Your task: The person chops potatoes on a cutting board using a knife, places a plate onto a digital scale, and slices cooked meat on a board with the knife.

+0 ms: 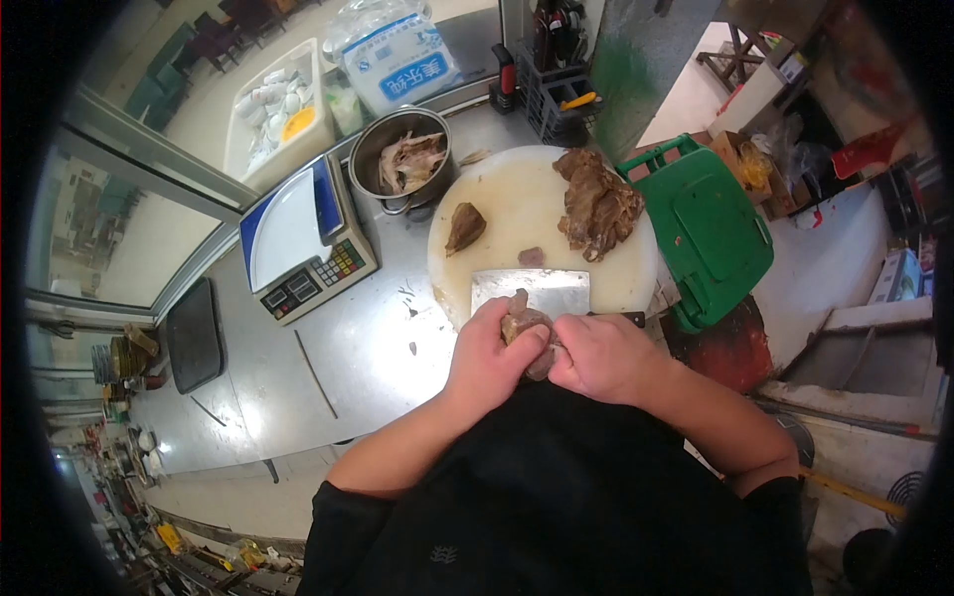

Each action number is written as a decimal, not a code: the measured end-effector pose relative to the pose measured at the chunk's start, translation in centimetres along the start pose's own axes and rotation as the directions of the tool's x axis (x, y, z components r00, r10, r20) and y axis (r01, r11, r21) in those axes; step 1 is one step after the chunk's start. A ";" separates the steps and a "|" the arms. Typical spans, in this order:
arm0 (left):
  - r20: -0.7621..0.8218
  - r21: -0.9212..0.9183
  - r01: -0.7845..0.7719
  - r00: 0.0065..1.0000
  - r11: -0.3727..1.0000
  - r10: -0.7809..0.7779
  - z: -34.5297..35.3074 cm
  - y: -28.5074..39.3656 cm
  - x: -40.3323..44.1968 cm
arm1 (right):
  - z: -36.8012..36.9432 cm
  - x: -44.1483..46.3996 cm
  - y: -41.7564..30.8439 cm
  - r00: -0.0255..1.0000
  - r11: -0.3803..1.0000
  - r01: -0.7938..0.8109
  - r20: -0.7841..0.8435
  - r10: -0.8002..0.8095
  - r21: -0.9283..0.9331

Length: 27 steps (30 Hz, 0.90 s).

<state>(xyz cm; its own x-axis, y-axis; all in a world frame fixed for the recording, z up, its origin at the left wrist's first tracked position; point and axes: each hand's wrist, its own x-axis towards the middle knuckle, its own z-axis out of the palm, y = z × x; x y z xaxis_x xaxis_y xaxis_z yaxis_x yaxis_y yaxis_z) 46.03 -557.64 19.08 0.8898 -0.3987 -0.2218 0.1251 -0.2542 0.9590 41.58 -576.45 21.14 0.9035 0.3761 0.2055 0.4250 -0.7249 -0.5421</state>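
Note:
Close to my body, my left hand (502,350) and my right hand (604,358) both grip one chunk of brown cooked meat (527,323). Fingers of both hands are wrapped round it and partly hide it. Just beyond them a cleaver (532,289) lies flat on the round white cutting board (497,189), its dark handle pointing right. Also on the board are a large pile of brown meat (598,206) at the right, a smaller meat piece (465,226) at the left and a small scrap (532,256) near the blade.
Left of the board stand a metal pot (399,164) holding meat and a digital scale (303,238) with a white plate. A black tray (196,336) lies farther left. A green lidded bin (706,228) borders the board's right side. A knife rack (552,94) stands behind.

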 end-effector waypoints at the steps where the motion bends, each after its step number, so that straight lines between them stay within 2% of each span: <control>1: 0.025 -0.053 0.021 1.000 0.998 -0.019 0.0 -0.2 0.1 | -0.1 0.0 0.0 1.000 1.000 -0.001 0.000 0.001 0.000; 2: 0.025 -0.053 0.021 0.999 0.998 -0.020 0.0 -0.3 0.1 | -0.2 0.0 -0.1 1.000 1.000 -0.004 0.003 0.004 0.031; 4: 0.069 -0.169 0.058 0.997 0.984 -0.047 0.0 -0.5 0.2 | -0.2 -0.1 0.0 1.000 0.998 -0.007 0.006 0.007 0.061; 6: 0.091 -0.211 0.072 0.994 0.975 -0.053 -0.1 -0.1 0.2 | 0.0 -0.1 0.2 0.987 0.950 -0.148 0.094 0.127 0.276; 7: 0.113 -0.253 0.085 0.992 0.964 -0.058 -0.1 0.0 0.2 | -0.1 0.0 0.2 0.987 0.950 -0.148 0.094 0.127 0.276; 9: 0.125 -0.271 0.083 0.991 0.959 -0.050 -0.2 -0.3 0.3 | -0.3 0.1 0.1 0.977 0.880 -0.202 0.149 0.152 0.429; 10: 0.137 -0.290 0.081 0.990 0.954 -0.042 -0.2 -0.5 0.3 | -0.4 0.1 0.0 0.977 0.880 -0.202 0.149 0.152 0.429; 12: 0.156 -0.294 0.087 0.987 0.952 -0.042 -0.2 -0.1 0.2 | -0.7 0.2 -0.2 0.953 0.808 -0.292 0.229 0.200 0.511; 14: 0.176 -0.298 0.093 0.983 0.950 -0.041 -0.1 -0.1 0.2 | -0.2 0.0 0.0 0.949 0.783 -0.310 0.229 0.217 0.540; 19: 0.081 -0.207 0.018 0.997 0.978 -0.001 -0.1 -0.6 0.4 | 0.1 0.0 -0.2 0.941 0.754 -0.337 0.226 0.252 0.564; 21: 0.068 -0.193 0.005 0.998 0.981 0.008 -0.1 -1.1 0.4 | 0.7 0.0 0.0 0.944 0.744 -0.328 0.177 0.278 0.581; 25: 0.034 -0.099 -0.023 0.999 0.995 0.027 -0.3 -1.6 0.5 | 0.8 0.5 0.0 0.934 0.727 -0.358 0.215 0.287 0.586; 27: 0.019 -0.127 -0.014 1.000 0.992 0.017 -0.5 -1.4 0.4 | 1.3 0.6 0.1 0.927 0.703 -0.373 0.218 0.304 0.606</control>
<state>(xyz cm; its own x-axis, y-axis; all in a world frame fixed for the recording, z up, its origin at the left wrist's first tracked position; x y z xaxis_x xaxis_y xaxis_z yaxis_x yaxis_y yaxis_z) 46.41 -557.05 17.72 0.8833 -0.4197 -0.2090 0.1673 -0.1341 0.9767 42.08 -575.54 20.19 0.9551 0.2544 -0.1522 -0.0717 -0.3001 -0.9512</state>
